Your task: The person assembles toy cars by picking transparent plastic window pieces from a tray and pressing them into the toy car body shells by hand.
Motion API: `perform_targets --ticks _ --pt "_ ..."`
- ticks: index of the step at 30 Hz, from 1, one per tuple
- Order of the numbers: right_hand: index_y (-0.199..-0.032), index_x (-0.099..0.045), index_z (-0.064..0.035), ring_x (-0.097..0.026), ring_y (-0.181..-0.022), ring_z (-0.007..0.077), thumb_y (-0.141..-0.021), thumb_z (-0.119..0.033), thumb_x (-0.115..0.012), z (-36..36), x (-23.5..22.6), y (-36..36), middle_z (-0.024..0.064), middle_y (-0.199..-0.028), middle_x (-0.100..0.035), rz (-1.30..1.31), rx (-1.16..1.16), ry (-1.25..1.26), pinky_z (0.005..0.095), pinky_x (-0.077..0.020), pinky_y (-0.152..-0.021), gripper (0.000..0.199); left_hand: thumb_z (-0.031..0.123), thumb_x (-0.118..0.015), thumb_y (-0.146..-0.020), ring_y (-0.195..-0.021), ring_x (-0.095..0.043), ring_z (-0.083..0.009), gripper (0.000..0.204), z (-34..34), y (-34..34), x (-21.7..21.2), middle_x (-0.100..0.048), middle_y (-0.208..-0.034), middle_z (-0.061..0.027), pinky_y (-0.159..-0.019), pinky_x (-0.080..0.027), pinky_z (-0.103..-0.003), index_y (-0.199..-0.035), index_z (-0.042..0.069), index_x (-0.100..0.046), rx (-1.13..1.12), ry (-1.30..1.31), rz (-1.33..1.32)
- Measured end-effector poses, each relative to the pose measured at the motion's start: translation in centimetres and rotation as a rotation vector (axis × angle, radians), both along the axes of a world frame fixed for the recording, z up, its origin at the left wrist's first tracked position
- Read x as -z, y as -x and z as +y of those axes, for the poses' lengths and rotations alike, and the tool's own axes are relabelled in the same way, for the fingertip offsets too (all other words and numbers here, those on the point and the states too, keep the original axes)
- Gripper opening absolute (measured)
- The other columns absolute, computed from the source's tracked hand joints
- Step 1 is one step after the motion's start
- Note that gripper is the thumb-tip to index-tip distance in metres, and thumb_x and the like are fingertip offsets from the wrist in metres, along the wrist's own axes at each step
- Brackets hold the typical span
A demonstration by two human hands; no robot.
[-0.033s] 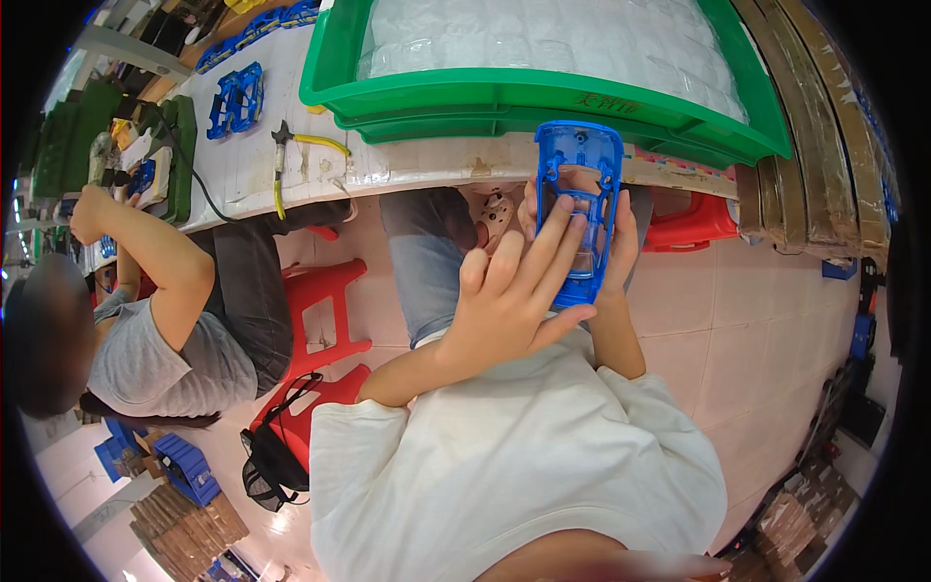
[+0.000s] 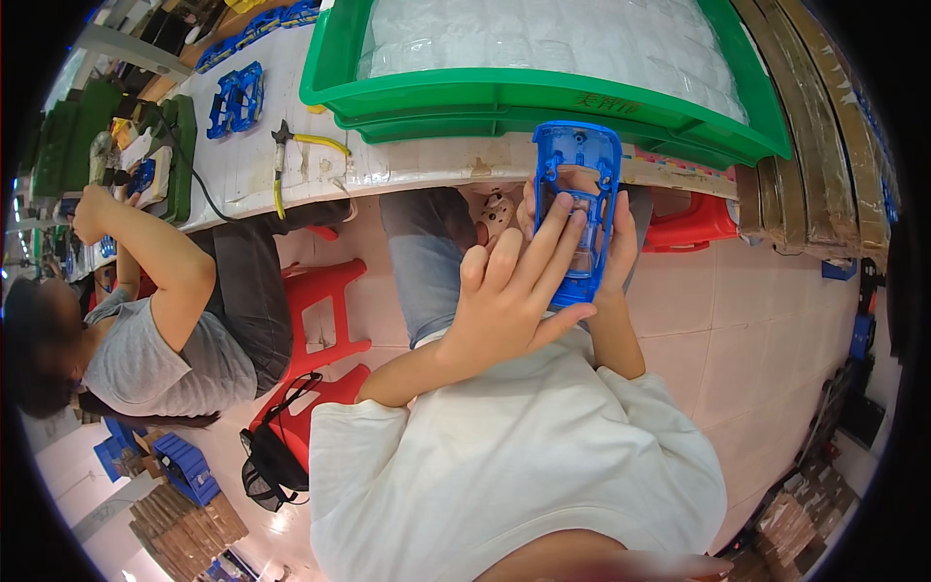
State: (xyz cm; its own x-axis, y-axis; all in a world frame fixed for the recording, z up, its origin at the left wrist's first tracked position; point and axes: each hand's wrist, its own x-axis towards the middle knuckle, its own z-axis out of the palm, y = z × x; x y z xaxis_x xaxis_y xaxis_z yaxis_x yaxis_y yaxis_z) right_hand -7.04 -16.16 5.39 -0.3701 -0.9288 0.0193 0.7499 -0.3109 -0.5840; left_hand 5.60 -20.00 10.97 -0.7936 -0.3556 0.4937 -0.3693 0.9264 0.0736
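A blue plastic toy car body shell point(image 2: 579, 145) is held up in front of me, its hollow underside showing, with a clear part inside that looks like a window insert. My right hand point(image 2: 621, 242) wraps it from behind and the right, and fingertips show past its left edge. My left hand point(image 2: 519, 291) lies over the lower left of the shell. Two of its fingers reach out flat onto the clear part, the others are loosely bent, and the thumb points right across the near end. Whatever lies under the left fingertips is hidden.
Beyond the shell, a green crate point(image 2: 436, 109) holds clear-wrapped packs. Yellow-handled cutters point(image 2: 281, 160) and blue car shells point(image 2: 236, 100) lie on the white table point(image 2: 320, 179). A co-worker point(image 2: 160, 339) sits at left, near a red stool point(image 2: 325, 310). Cardboard point(image 2: 776, 204) is stacked at right.
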Motion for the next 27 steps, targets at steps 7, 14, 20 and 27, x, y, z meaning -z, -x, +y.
perform_targets --ticks 7,14,20,27 --pt "-0.124 -0.036 0.0017 -0.050 -0.103 0.0187 -0.091 -0.039 -0.029 0.2 -0.5 -0.8 0.0137 -0.118 -0.048 -0.012 -0.018 0.032 0.0306 -0.0399 -0.088 0.053 0.060 -0.035 -0.079 -0.086 -0.036 -0.0199 0.067 0.0 0.0 0.2 -0.043 -0.128 -0.0029 -0.075 -0.023 -0.032 -0.118 0.008 -0.050 -0.007 -0.084 0.036" --pt "-0.122 -0.036 0.0038 -0.048 -0.105 0.0201 -0.090 -0.039 -0.029 0.1 -0.8 -0.8 0.0135 -0.118 -0.047 -0.037 -0.003 0.090 0.0308 -0.0378 -0.091 0.054 0.061 -0.040 -0.075 -0.084 -0.039 -0.0204 0.069 -0.9 -0.1 0.5 -0.045 -0.125 -0.0067 -0.075 -0.025 -0.032 -0.114 0.006 -0.053 0.101 -0.153 0.102" --pt "-0.121 -0.035 0.0048 -0.044 -0.107 0.0192 -0.086 -0.045 -0.036 0.4 -0.6 -0.5 0.0137 -0.118 -0.044 0.048 -0.123 0.100 0.0301 -0.0337 -0.092 0.062 0.056 -0.048 -0.073 -0.084 -0.041 -0.0210 0.064 -0.8 -0.6 0.3 -0.045 -0.124 -0.0092 -0.075 -0.026 -0.033 -0.112 0.005 -0.055 0.113 -0.185 0.128" --pt "-0.123 -0.033 0.0049 -0.041 -0.111 0.0217 -0.084 -0.048 -0.038 -0.6 -4.4 -1.6 0.0149 -0.122 -0.040 0.385 0.024 0.026 0.0333 -0.0312 -0.095 0.066 0.050 -0.049 -0.073 -0.087 -0.040 -0.0208 0.060 -0.6 -0.2 0.1 -0.046 -0.124 -0.0104 -0.076 -0.026 -0.033 -0.112 0.005 -0.055 0.032 -0.161 0.252"
